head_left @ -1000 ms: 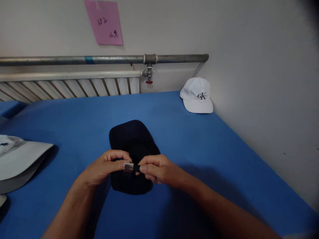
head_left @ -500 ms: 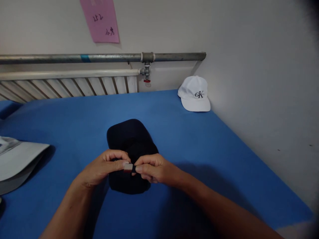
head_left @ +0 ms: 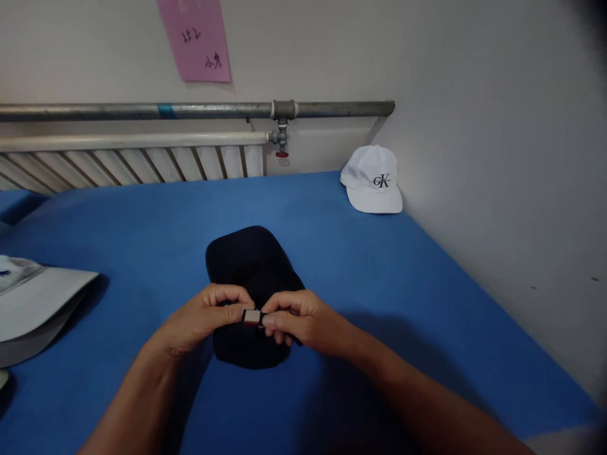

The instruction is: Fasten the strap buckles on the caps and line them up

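Note:
A black baseball cap lies on the blue surface, its brim pointing away from me. Over the cap's near side, my left hand pinches the adjustment strap beside a small metal buckle. On the buckle's other side, my right hand holds the dark strap between thumb and fingers. A short strap end pokes out below the right fingers. Both hands are closed and nearly meet at the buckle. They hide part of the cap's back.
A white cap with black letters sits at the far right against the wall. Light-coloured caps lie at the left edge. Behind the blue surface run a radiator and a metal pipe. Pink paper hangs above.
The buckle and both hands have shifted slightly right in view. More of the buckle's dark edge shows at its left, and the strap end now shows below my right hand.

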Action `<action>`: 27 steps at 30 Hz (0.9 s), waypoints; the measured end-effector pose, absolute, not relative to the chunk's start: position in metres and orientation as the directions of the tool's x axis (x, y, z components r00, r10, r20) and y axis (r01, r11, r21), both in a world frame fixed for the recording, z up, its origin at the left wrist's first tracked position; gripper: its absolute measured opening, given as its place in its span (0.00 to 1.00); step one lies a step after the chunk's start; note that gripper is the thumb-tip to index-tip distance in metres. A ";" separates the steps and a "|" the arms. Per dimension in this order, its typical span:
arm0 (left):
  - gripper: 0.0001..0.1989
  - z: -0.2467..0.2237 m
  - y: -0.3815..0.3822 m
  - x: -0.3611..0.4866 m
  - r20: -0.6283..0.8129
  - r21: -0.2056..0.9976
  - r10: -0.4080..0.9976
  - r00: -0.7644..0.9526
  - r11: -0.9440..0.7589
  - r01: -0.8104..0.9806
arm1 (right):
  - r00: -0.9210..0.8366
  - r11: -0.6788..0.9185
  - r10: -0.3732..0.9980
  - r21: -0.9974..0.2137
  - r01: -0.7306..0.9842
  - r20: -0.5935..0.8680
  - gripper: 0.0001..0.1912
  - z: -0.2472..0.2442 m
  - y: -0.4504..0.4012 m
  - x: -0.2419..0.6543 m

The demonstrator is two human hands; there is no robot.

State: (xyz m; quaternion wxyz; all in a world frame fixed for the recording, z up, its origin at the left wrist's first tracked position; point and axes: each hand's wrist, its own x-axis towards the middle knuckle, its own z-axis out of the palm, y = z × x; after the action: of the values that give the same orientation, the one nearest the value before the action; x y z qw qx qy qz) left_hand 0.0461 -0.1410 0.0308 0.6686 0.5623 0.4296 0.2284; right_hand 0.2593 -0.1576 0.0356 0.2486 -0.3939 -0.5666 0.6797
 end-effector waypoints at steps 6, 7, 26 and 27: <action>0.10 0.034 -0.142 0.047 -0.322 0.947 0.797 0.512 0.270 0.176 | -0.549 -0.193 0.786 -0.957 0.216 -0.283 0.05 0.045 -0.157 0.265; 0.10 0.035 -0.142 0.048 -0.327 0.945 0.795 0.511 0.276 0.174 | -0.547 -0.188 0.785 -0.953 0.235 -0.290 0.05 0.045 -0.156 0.266; 0.13 0.042 -0.148 0.059 -0.399 0.917 0.741 0.540 0.329 0.227 | -0.614 0.124 0.781 -0.934 0.334 -0.116 0.07 0.047 -0.159 0.270; 0.13 0.043 -0.148 0.059 -0.398 0.917 0.744 0.536 0.328 0.227 | -0.617 0.121 0.779 -0.937 0.328 -0.115 0.07 0.046 -0.158 0.271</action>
State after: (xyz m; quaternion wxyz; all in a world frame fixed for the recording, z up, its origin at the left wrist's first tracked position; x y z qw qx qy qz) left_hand 0.0590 -0.1482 0.0426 0.6838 0.5481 0.4429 0.1893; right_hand 0.2707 -0.1585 0.0464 0.2090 -0.3847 -0.7190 0.5398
